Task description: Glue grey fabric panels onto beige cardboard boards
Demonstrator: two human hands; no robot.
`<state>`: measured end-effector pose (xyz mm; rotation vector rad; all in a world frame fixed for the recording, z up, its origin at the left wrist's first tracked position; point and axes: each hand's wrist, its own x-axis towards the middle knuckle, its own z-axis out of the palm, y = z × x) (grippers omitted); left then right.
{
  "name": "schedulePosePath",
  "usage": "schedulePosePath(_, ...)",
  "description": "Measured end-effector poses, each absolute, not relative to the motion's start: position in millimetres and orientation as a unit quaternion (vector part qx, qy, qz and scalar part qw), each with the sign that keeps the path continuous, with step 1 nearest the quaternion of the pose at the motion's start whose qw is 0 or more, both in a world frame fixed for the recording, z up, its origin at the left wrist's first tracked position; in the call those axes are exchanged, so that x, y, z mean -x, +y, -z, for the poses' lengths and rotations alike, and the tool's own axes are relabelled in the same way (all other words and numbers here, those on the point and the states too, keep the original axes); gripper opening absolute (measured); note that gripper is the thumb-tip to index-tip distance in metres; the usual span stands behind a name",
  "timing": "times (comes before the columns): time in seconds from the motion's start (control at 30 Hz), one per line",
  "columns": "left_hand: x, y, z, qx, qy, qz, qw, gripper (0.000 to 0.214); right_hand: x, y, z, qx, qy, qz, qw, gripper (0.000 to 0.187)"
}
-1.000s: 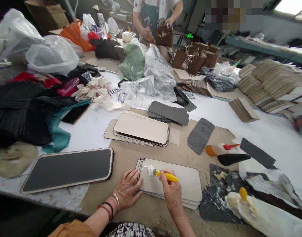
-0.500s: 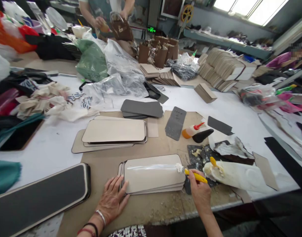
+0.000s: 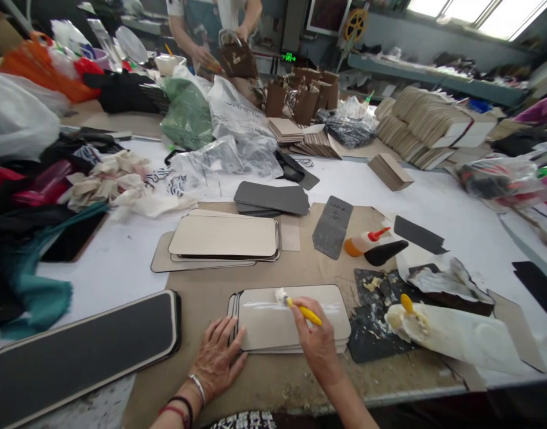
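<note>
My right hand (image 3: 317, 344) is closed round a yellow-handled glue brush (image 3: 300, 308). The brush's white tip rests on the top beige board of a small stack (image 3: 277, 325) in front of me, where a wet glue streak shows along the far edge. My left hand (image 3: 217, 356) lies flat with fingers spread against the stack's left end, on the brown cardboard sheet (image 3: 202, 298).
A white glue heap with a second yellow brush (image 3: 410, 310) sits to the right. Another board stack (image 3: 224, 238), grey pieces (image 3: 273, 198), a glue bottle (image 3: 363, 242) and a long black panel (image 3: 81, 351) lie around. Cloth and bags crowd the left; another person (image 3: 211, 30) works at the far end.
My right hand has drawn the brush from the board's right end back toward the middle left, and a glue streak now lies along the far edge. My left hand stays put.
</note>
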<state>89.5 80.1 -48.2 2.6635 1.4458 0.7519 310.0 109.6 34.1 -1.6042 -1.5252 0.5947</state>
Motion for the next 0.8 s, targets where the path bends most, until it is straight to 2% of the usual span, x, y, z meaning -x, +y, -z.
schedulePosePath(0.13, -89, 79, 49, -0.854, 0.462, -0.238, 0.012, 0.031, -272, 120, -27, 0.619, -0.594, -0.301, 0.417, 0.013)
schedulePosePath(0.23, -90, 79, 48, -0.853, 0.465, -0.239, 0.011, 0.031, -276, 121, -21, 0.637, -0.576, -0.304, 0.413, 0.016)
schedulePosePath(0.53, -86, 82, 46, -0.875, 0.437, -0.206, -0.021, 0.031, -371, 106, -15, 0.76, -0.512, -0.169, 0.364, 0.029)
schedulePosePath(0.8, -90, 81, 44, -0.862, 0.449, -0.236, -0.008, 0.029, -416, 98, -17, 0.8, -0.488, -0.121, 0.327, 0.031)
